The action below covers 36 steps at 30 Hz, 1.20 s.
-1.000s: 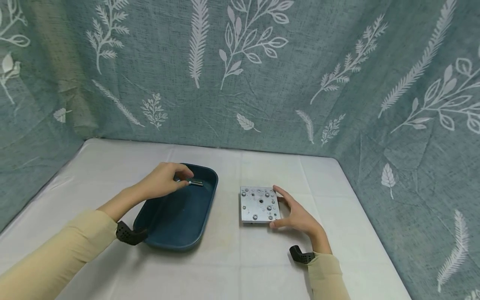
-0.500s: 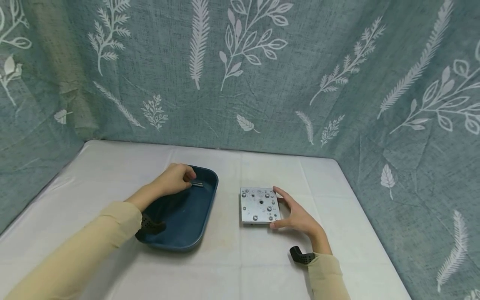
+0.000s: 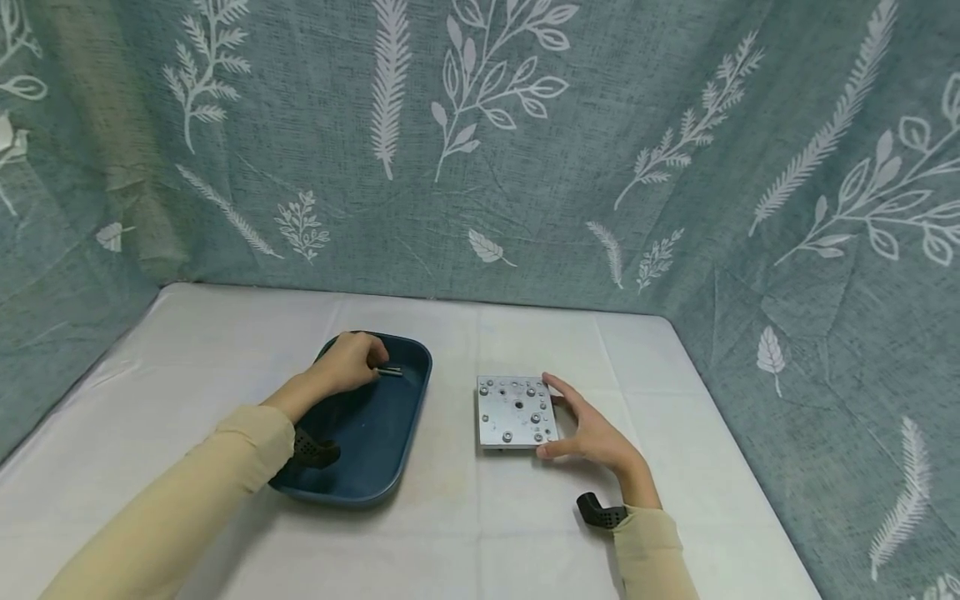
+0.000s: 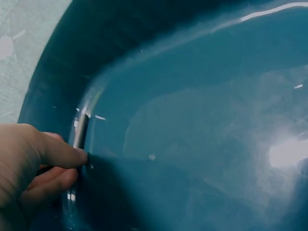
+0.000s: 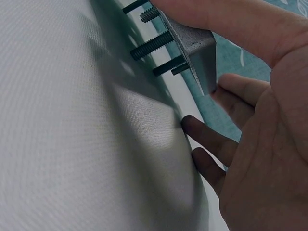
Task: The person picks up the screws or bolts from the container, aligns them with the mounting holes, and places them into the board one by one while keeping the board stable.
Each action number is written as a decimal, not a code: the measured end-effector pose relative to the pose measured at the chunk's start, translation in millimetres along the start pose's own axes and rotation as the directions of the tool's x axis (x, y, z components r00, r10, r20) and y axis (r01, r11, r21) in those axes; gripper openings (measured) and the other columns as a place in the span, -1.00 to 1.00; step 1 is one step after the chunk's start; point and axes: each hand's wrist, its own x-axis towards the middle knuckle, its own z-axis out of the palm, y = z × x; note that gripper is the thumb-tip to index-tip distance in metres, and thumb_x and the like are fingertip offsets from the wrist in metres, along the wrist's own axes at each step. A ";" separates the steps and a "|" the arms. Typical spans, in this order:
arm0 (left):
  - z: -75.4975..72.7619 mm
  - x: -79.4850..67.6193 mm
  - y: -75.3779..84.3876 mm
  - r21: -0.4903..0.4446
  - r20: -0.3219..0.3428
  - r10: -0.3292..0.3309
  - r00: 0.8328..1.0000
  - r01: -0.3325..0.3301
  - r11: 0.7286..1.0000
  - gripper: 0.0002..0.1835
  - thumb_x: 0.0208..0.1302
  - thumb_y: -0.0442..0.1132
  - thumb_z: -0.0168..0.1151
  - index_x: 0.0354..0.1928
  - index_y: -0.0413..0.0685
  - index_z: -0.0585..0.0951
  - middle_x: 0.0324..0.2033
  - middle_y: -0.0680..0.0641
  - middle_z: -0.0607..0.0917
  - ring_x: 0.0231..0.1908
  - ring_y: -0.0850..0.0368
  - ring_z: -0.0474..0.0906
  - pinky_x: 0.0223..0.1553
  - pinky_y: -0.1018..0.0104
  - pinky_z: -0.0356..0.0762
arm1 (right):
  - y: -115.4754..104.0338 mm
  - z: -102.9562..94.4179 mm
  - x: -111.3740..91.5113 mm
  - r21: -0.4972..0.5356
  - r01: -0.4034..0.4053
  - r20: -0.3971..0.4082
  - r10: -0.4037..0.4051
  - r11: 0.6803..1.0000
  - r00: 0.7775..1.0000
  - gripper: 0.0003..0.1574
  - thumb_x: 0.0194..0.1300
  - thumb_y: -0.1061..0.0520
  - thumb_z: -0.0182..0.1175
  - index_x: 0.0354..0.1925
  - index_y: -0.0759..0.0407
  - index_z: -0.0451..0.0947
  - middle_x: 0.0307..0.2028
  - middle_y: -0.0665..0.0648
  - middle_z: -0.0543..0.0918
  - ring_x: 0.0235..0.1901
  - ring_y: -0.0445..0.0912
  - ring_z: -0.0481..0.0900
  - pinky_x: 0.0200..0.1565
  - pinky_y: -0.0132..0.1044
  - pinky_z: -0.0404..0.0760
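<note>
Inside the dark blue tray (image 3: 352, 502), near its far wall, my left hand (image 3: 347, 364) pinches a slim metal pin (image 3: 389, 372) between thumb and fingers. The left wrist view shows the pin (image 4: 82, 130) lying along the curved tray edge, its near part hidden by the fingertips. A square metal plate (image 3: 497, 423) with several screws and holes is on the table, right of the tray. My right hand (image 3: 592, 429) grips the plate's right side, thumb at the near corner and a finger at the far one. Threaded bolts (image 5: 151, 45) stick out under the plate.
A white cloth (image 3: 442, 533) covers the table. Green patterned curtains (image 3: 420, 233) close off the back and both sides. The tray's raised rim surrounds my left hand's work. A black wrist camera (image 3: 600, 512) sits on my right wrist.
My left hand has moved right and farther into the tray, and its fingers have closed on the pin. The right hand and the plate have stayed in place.
</note>
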 end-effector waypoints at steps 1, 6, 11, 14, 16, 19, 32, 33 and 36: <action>0.3 -0.2 -0.8 0.001 0.004 0.000 1.000 0.000 1.000 -0.79 0.09 -0.54 0.36 -0.19 -0.37 0.67 -0.30 -0.21 0.70 -0.24 -0.13 0.64 -0.19 0.02 0.62 | -0.3 0.1 0.2 0.001 -0.001 0.001 0.001 1.000 1.000 0.50 -0.22 0.06 0.67 0.55 -0.14 0.01 0.41 0.08 0.25 0.39 0.04 0.15 0.39 0.15 -0.16; 1.3 -1.2 -2.1 -0.030 -0.004 0.020 1.000 -0.020 0.999 -0.81 0.05 -0.58 0.36 -0.26 -0.30 0.67 -0.35 -0.14 0.69 -0.26 -0.09 0.64 -0.19 0.05 0.62 | -1.5 0.2 0.5 0.015 -0.007 0.001 0.007 1.000 1.000 0.50 -0.23 0.06 0.67 0.55 -0.15 0.01 0.39 0.09 0.29 0.39 0.04 0.14 0.39 0.16 -0.17; 1.3 -2.5 -4.7 -0.031 -0.012 0.051 0.999 -0.051 0.998 -0.80 0.04 -0.59 0.37 -0.27 -0.30 0.67 -0.35 -0.14 0.69 -0.28 -0.08 0.64 -0.20 0.06 0.62 | -2.8 0.5 0.0 0.013 -0.004 -0.002 0.004 1.000 1.000 0.50 -0.23 0.07 0.67 0.55 -0.14 0.01 0.36 0.12 0.33 0.39 0.05 0.15 0.38 0.16 -0.17; 0.7 -3.8 -6.0 -0.009 -0.010 0.039 0.999 -0.039 0.999 -0.82 0.06 -0.55 0.39 -0.26 -0.30 0.66 -0.35 -0.14 0.69 -0.29 -0.07 0.64 -0.21 0.07 0.62 | -3.0 0.8 -0.1 0.007 -0.001 0.000 0.001 1.000 1.000 0.50 -0.23 0.08 0.67 0.55 -0.13 0.01 0.35 0.14 0.34 0.39 0.05 0.15 0.39 0.16 -0.16; 0.1 -4.1 -6.2 0.007 -0.007 0.025 1.000 -0.025 1.000 -0.85 0.09 -0.53 0.39 -0.27 -0.29 0.66 -0.36 -0.13 0.69 -0.30 -0.05 0.63 -0.23 0.07 0.62 | -3.2 0.8 -0.2 0.009 0.002 -0.004 -0.002 1.000 1.000 0.50 -0.23 0.08 0.67 0.55 -0.11 0.01 0.34 0.15 0.35 0.39 0.07 0.16 0.38 0.19 -0.16; -1.3 -3.8 -5.2 0.028 0.005 0.018 1.000 -0.019 0.999 -0.87 0.12 -0.51 0.38 -0.28 -0.28 0.65 -0.38 -0.11 0.67 -0.33 -0.03 0.61 -0.26 0.06 0.61 | -3.4 0.9 -0.4 0.014 -0.010 -0.011 0.010 1.000 1.000 0.50 -0.24 0.09 0.67 0.55 -0.15 0.02 0.33 0.14 0.37 0.38 0.05 0.17 0.38 0.16 -0.14; -9.0 -9.0 11.4 -0.123 -0.118 0.050 0.992 -0.064 0.990 -0.93 0.20 -0.41 0.30 -0.28 -0.26 0.62 -0.45 -0.01 0.62 -0.43 0.11 0.55 -0.32 0.12 0.56 | -0.9 1.2 -1.6 0.023 -0.023 -0.006 0.023 0.999 1.000 0.51 -0.27 0.06 0.68 0.54 -0.21 0.03 0.33 0.10 0.36 0.37 0.04 0.19 0.38 0.17 -0.11; -10.7 -9.4 16.6 -0.146 -0.149 0.043 0.988 -0.065 0.987 -0.92 0.21 -0.41 0.29 -0.26 -0.27 0.62 -0.43 -0.03 0.63 -0.41 0.09 0.56 -0.31 0.12 0.56 | -1.2 1.0 -1.6 0.019 -0.022 -0.005 0.022 1.000 1.000 0.51 -0.27 0.06 0.68 0.54 -0.21 0.03 0.34 0.10 0.35 0.37 0.04 0.19 0.38 0.17 -0.12; -16.1 -10.7 38.1 -0.226 -0.244 0.012 0.970 -0.068 0.972 -0.89 0.26 -0.39 0.26 -0.19 -0.25 0.63 -0.33 -0.08 0.66 -0.33 0.04 0.60 -0.26 0.10 0.58 | -1.2 0.1 -0.7 0.007 -0.013 -0.005 0.013 1.000 1.000 0.50 -0.25 0.05 0.67 0.55 -0.18 0.02 0.35 0.10 0.34 0.37 0.06 0.18 0.38 0.19 -0.12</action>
